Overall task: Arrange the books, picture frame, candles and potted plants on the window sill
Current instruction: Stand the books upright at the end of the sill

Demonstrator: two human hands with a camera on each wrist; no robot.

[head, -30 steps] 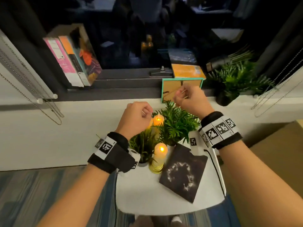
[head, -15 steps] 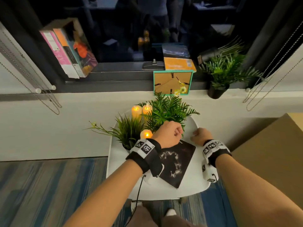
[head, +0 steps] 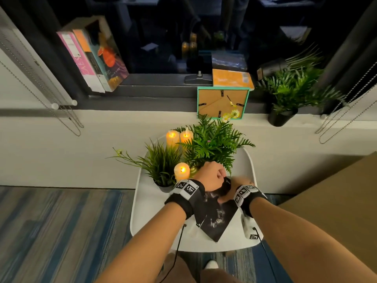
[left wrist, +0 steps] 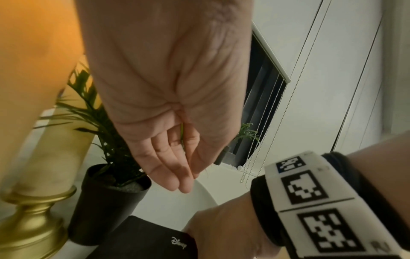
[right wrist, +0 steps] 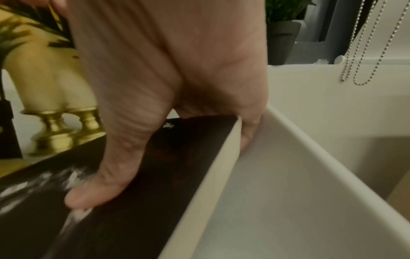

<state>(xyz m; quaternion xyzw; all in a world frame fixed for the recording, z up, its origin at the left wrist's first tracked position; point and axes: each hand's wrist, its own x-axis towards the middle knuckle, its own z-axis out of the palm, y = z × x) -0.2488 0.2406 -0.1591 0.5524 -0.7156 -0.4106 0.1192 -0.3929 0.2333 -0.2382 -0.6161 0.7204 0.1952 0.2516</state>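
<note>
A black book (head: pixel 216 221) lies on a white chair seat (head: pixel 146 201). My right hand (head: pixel 234 188) grips its right edge, thumb on the cover (right wrist: pixel 133 175) and fingers (right wrist: pixel 246 136) underneath, tilting that edge up. My left hand (head: pixel 212 175) hovers curled over the book's far corner (left wrist: pixel 144 240), touching nothing I can see. Three lit candles (head: pixel 181 170) on gold stands and two potted plants (head: pixel 214 144) share the seat. On the window sill (head: pixel 153 92) stand three leaning books (head: pixel 91 58), a teal picture frame (head: pixel 223 103), an orange book (head: pixel 232 79) and a potted plant (head: pixel 289 94).
Bead chains of the blinds hang at both ends of the sill (head: pixel 67 117) (head: pixel 336 123). A brown cardboard box (head: pixel 336 190) stands right of the chair. A window handle (head: pixel 197 78) sits mid-sill. Yellow flowers (head: pixel 230 115) lean against the frame.
Both hands came down from the picture frame to the chair. The right hand took hold of the black book's edge and raised it; the left hand now hovers above the book.
</note>
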